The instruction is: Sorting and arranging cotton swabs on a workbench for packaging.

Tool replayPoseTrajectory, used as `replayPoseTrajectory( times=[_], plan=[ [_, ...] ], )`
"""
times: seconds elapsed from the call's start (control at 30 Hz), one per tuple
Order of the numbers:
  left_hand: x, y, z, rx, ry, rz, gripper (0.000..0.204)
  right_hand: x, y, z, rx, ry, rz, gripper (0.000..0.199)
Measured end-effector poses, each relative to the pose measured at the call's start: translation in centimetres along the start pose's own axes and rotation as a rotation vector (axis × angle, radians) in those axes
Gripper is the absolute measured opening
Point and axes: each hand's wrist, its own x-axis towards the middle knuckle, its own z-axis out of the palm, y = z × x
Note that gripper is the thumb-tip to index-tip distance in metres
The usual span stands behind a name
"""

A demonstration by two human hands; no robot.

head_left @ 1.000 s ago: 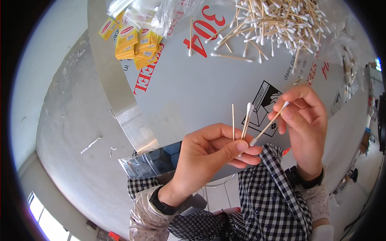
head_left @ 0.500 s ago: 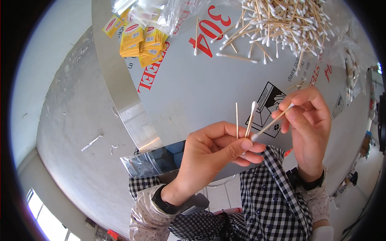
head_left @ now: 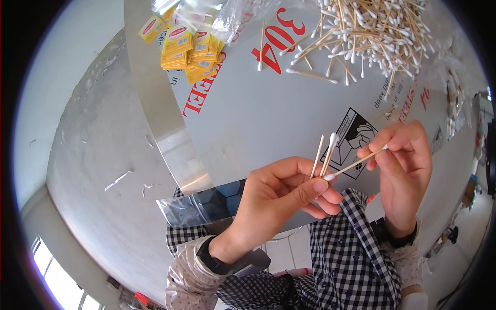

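Observation:
Several cotton swabs (head_left: 327, 155) stand up from my left hand (head_left: 289, 194), pinched between thumb and fingers. One of these sticks shows a bare wooden end, apart from the white tips beside it. My right hand (head_left: 405, 173) grips another cotton swab (head_left: 359, 164) by its far right end between thumb and fingers. That swab slants down to the left, and its lower white tip meets my left thumb and fingertips. Beyond my hands, a large heap of cotton swabs (head_left: 372, 31) lies at the back right of the table.
Several loose swabs (head_left: 312, 76) lie in front of the heap. Yellow printed cards (head_left: 178, 47) are stacked at the back left beside clear plastic bags (head_left: 227, 23). The film-covered metal tabletop (head_left: 232, 113) has a curved left edge. A plastic pouch (head_left: 199, 204) hangs at the near edge.
My right hand has shifted slightly right and down, and its swab lies at a flatter slant. The swabs in my left hand lean further right and stand closer together.

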Motion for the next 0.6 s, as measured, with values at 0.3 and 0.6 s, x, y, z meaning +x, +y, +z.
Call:
replayPoseTrajectory(
  times=[0.3,0.6],
  plan=[
    [-0.09,0.04,0.08,0.009,0.007,0.035,0.016,0.27,0.46,-0.27,0.101,0.061,0.020,0.012],
    [-0.01,-0.21,0.20,0.125,0.111,0.087,0.019,0.60,0.62,-1.04,0.029,0.127,0.124,0.016]
  ],
)
